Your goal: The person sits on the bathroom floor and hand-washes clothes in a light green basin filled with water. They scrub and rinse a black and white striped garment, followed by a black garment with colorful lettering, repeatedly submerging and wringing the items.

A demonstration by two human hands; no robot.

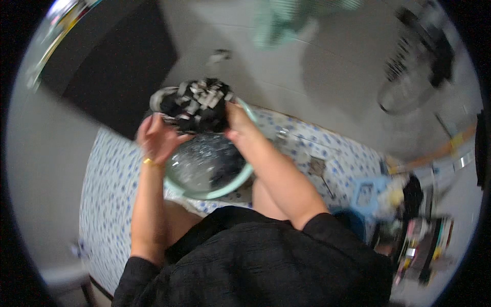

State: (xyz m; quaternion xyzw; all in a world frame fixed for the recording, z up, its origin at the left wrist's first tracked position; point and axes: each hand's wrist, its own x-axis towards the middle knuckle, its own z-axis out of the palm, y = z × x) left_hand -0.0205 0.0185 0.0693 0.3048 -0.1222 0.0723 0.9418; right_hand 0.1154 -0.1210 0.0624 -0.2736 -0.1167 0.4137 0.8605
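Between my two hands is a bunched black-and-white patterned cloth (197, 105), smeared by motion. It hangs over the far part of a mint-green basin (207, 195). My left hand (158, 138), a yellow band at its wrist, grips the cloth's lower left side with the thumb toward the middle. On the right side, my right hand (238, 121) is closed around the cloth's edge, its fingertips hidden. Water (194, 166) with bright glints fills the basin, and a dark patch shows in it that I cannot make out.
A blue-spotted white tiled floor (110, 179) surrounds the basin. A dark panel (112, 66) stands at the far left. To the right are a floor drain (317, 166), a light-blue plastic stool (365, 197) and a cluttered rack (417, 245). Green cloth (284, 20) hangs at the top.
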